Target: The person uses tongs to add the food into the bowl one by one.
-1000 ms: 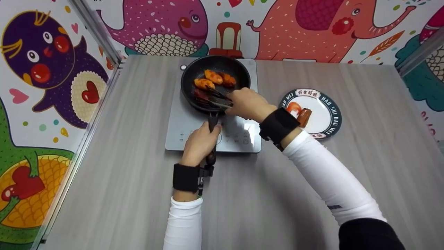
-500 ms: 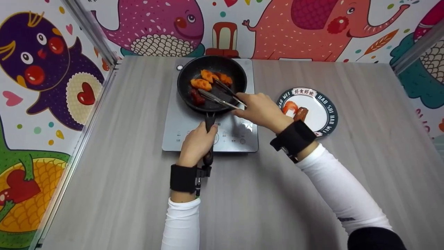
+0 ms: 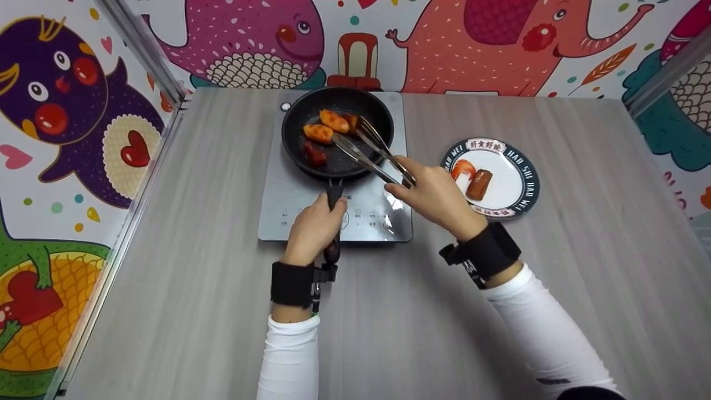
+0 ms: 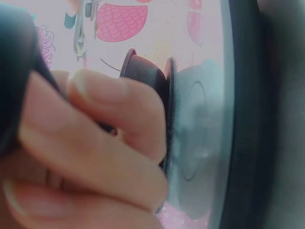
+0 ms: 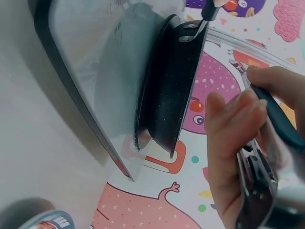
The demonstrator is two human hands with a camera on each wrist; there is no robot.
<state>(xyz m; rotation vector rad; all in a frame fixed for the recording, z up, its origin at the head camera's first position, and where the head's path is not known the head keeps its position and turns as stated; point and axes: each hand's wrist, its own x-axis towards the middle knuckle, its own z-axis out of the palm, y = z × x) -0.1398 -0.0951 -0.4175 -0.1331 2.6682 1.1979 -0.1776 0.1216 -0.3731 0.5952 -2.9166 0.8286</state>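
My left hand [image 3: 316, 228] grips the handle [image 3: 332, 253] of a black frying pan [image 3: 347, 165], which sits on an induction cooktop [image 3: 272, 205]. Metal tongs [image 3: 361, 158] are in my right hand [image 3: 436, 194], their arms spread apart over the pan. One tip is beside an orange piece [image 3: 318, 133] resembling a chicken wing; the other is by a darker brown piece [image 3: 353, 122]. A second orange piece [image 3: 334, 121] lies behind, and a dark red chunk [image 3: 315, 154] near the front. In the right wrist view, fingers curl round the tongs [image 5: 257, 186]; the food is hidden.
Right of the cooktop stands a dark-rimmed white plate [image 3: 508, 183] bearing a shrimp-like piece [image 3: 462, 168] and a brown sausage-like chunk [image 3: 479, 184]. Cartoon-printed walls [image 3: 472, 61] close off the back and left of the wooden-look table [image 3: 211, 278].
My right hand has drawn back toward the lower right. The tongs have spread and left the dark red chunk, their tips now nearer the orange and brown pieces. My left hand stays on the handle.
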